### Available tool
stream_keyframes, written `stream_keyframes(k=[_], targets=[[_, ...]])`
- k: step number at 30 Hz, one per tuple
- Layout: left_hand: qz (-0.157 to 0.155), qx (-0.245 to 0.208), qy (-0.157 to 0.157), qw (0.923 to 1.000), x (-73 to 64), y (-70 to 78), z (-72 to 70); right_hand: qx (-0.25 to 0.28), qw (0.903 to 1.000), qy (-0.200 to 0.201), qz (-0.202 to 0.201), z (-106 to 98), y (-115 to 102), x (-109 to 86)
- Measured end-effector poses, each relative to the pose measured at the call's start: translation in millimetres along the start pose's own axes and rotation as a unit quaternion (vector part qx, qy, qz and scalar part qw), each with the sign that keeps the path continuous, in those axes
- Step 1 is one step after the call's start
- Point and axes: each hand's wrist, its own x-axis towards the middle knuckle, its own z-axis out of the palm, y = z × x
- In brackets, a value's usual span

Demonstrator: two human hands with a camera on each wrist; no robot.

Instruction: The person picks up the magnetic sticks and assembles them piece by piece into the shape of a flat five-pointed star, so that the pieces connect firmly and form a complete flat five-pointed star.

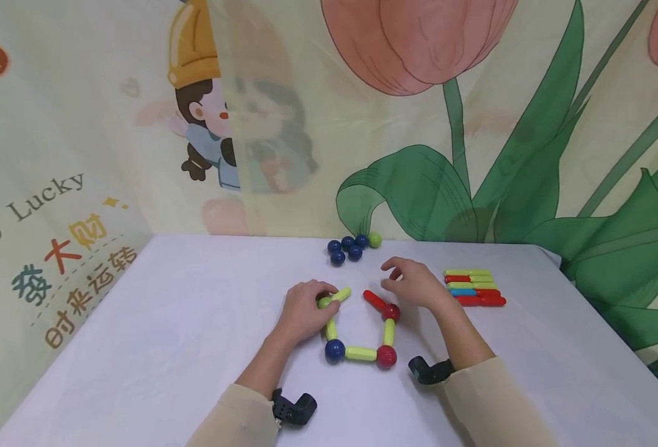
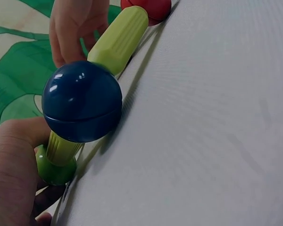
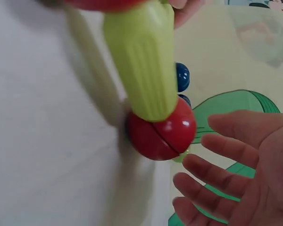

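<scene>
My left hand grips a green ball at the upper left corner of a frame of balls and sticks lying on the table. From that ball a yellow-green stick points up and right. A blue ball and a red ball form the near corners, joined by a yellow-green stick. At the upper right corner is another red ball, with a red stick pointing toward the gap. Close to it, my right hand hovers with loosely spread fingers, holding nothing.
Several blue balls and one green ball sit at the table's back edge. To the right lies a row of sticks, red, yellow-green and blue. A printed cloth hangs behind the white table.
</scene>
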Motion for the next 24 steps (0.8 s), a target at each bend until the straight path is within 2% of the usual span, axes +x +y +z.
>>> stream_keyframes(k=[7,13,18,24], targets=[[-0.007,-0.005,0.010,0.9999,-1.1,0.2,2.1,0.040,0.9973,0.060,0.012,-11.3,-8.4,19.4],[-0.010,-0.009,0.004,0.9999,-1.2,0.2,1.8,0.079,0.9912,0.106,0.010,-7.7,-14.5,43.6],[-0.015,-0.009,0.013,0.9998,-0.3,-2.5,-1.0,0.138,0.9785,0.153,0.001,5.5,-10.3,69.2],[-0.012,-0.013,0.003,0.9998,-1.8,-1.3,1.9,0.214,0.9572,0.189,0.051,14.3,-6.9,83.5]])
